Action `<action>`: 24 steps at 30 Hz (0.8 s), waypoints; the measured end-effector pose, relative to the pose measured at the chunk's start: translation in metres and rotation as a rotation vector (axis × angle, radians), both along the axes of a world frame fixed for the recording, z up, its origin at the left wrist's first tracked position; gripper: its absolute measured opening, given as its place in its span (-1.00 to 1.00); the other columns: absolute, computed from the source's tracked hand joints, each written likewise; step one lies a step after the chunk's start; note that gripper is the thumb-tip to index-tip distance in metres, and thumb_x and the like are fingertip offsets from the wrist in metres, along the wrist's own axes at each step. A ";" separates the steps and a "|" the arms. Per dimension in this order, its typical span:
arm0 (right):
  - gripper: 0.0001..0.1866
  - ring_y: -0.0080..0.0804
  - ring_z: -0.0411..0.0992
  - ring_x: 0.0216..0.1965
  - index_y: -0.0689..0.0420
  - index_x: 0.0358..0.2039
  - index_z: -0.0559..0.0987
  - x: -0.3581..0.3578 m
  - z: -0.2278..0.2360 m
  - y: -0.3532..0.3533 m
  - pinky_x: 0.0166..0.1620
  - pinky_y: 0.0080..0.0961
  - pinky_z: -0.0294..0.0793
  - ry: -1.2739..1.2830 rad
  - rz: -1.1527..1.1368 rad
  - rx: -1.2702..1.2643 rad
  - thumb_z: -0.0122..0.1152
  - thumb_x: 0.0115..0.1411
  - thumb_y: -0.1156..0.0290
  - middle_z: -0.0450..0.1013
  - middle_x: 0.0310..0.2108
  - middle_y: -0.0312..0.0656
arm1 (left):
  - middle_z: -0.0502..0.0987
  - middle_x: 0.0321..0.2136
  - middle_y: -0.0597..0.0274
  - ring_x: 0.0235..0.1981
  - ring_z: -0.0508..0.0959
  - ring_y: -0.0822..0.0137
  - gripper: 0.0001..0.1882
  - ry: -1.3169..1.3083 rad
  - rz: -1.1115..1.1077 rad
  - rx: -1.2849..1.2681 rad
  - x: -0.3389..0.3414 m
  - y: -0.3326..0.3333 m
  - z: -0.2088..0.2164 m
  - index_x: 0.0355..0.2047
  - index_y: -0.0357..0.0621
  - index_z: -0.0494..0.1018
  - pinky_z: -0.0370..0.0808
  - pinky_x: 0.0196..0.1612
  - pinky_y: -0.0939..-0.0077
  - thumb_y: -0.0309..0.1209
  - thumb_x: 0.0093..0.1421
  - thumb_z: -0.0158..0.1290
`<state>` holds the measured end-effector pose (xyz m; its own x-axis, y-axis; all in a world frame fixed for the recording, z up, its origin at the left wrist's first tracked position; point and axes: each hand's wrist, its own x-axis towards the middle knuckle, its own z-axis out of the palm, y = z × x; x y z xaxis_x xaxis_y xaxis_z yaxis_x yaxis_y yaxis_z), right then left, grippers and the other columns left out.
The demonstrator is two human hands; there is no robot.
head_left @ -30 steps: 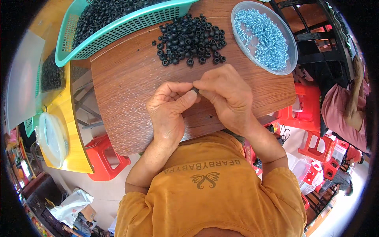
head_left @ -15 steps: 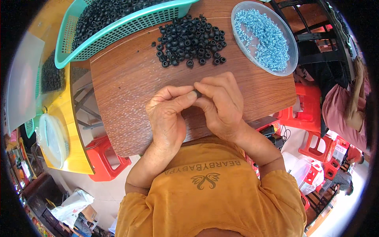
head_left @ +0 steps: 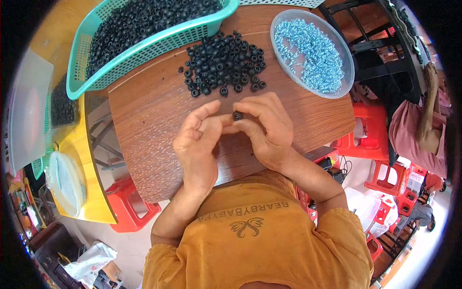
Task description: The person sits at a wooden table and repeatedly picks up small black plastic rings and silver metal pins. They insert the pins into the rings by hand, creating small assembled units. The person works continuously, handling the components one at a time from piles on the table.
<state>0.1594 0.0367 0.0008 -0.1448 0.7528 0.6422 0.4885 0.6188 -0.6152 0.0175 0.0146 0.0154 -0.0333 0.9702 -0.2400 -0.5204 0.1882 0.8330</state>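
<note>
Between the thumb and forefinger of my right hand (head_left: 269, 127) is a small black ring-like part (head_left: 237, 115), its opening showing. My left hand (head_left: 198, 144) is beside it, thumb and fingers apart, with one fingertip reaching to the part and the right fingers. Whether that fingertip holds anything small is hidden. Beyond my hands, a loose pile of the same black parts (head_left: 222, 65) lies on the brown wood-grain table (head_left: 149, 130). To the right of the pile stands a round clear plastic tray (head_left: 350, 72) holding many small shiny light-blue pieces (head_left: 313, 53).
A turquoise perforated basket (head_left: 159, 48) full of black parts sits at the far left. Left of the table is a yellow table (head_left: 96, 192) with a round lidded container (head_left: 67, 183). Red stools (head_left: 130, 204) stand around; a person in pink (head_left: 414, 130) is at the right.
My left thumb and fingers have parted from the black part, which stays in my right fingertips and now shows its opening. The view has shifted slightly, revealing more of the basket.
</note>
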 end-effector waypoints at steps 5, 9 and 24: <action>-0.75 -0.17 0.38 -0.38 0.21 -0.34 0.49 0.042 0.036 0.027 -0.33 -0.39 0.37 -0.175 -0.095 -0.009 0.22 -0.11 0.59 0.43 -0.41 -0.11 | 0.54 -0.33 0.04 -0.34 0.53 0.38 -0.77 0.276 -0.069 0.068 -0.010 -0.002 -0.018 -0.14 -0.38 0.37 0.46 -0.21 0.59 -0.62 0.17 -0.07; -0.85 -0.20 0.43 -0.37 0.21 -0.38 0.52 0.083 0.052 0.090 -0.30 -0.40 0.40 -0.225 -0.255 0.211 0.18 -0.04 0.55 0.46 -0.42 -0.11 | 0.55 -0.36 0.08 -0.37 0.53 0.38 -0.81 0.456 -0.084 0.097 -0.009 0.000 -0.022 -0.19 -0.37 0.41 0.47 -0.27 0.59 -0.59 0.17 -0.05; -0.57 0.01 0.46 -0.39 0.20 -0.15 0.52 0.134 0.084 0.272 -0.28 -0.24 0.42 -0.552 -0.474 0.102 0.14 -0.14 0.48 0.47 -0.48 0.11 | 0.39 -0.59 0.19 -0.57 0.41 0.17 -0.75 1.759 -0.014 0.695 0.014 0.052 -0.029 -0.34 -0.15 0.45 0.33 -0.51 0.38 -0.44 -0.07 0.20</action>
<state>0.2930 0.3087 0.0850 -0.1413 0.7554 0.6399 0.9400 0.3052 -0.1527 0.0316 0.0666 -0.0136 0.2367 0.8690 0.4345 0.8896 -0.3736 0.2626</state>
